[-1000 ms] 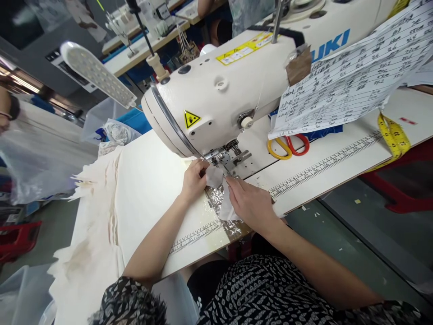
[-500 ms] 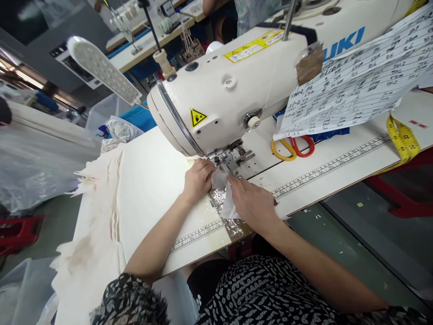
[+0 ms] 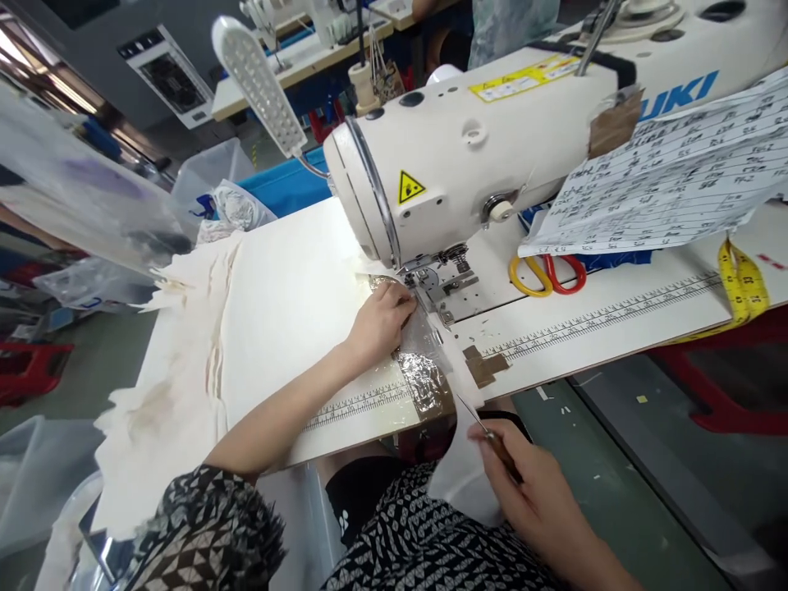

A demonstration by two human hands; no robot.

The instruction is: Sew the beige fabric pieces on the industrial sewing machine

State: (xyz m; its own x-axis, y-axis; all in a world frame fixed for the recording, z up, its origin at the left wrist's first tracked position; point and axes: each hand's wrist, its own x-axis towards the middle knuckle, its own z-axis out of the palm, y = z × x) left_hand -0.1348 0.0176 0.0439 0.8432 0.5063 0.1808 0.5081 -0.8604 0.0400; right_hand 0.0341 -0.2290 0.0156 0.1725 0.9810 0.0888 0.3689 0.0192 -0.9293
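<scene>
My left hand [image 3: 382, 322] is closed, fingers curled on the edge of a thin white fabric [image 3: 471, 472] just in front of the presser foot [image 3: 424, 287] of a white sewing machine [image 3: 431, 172]. From there the fabric runs down over the table edge onto my lap. In my right hand [image 3: 533, 484] is an awl [image 3: 501, 451] with a brown wooden handle, gripped in wrapped fingers. Its thin metal point is directed up and left, over the fabric. Whether the tip touches the cloth I cannot tell.
Yellow and red handled scissors [image 3: 547, 275] lie right of the needle area, under a handwritten sheet [image 3: 658, 176]. A yellow tape measure [image 3: 744, 283] hangs at the table's right. Stacked cream fabric pieces [image 3: 178, 361] drape over the left side. Brown tape [image 3: 483, 365] sticks to the front edge.
My right hand has left the presser foot area and moved down toward my lap, now with an awl in it. The fabric now hangs lower. My left hand stays by the presser foot.
</scene>
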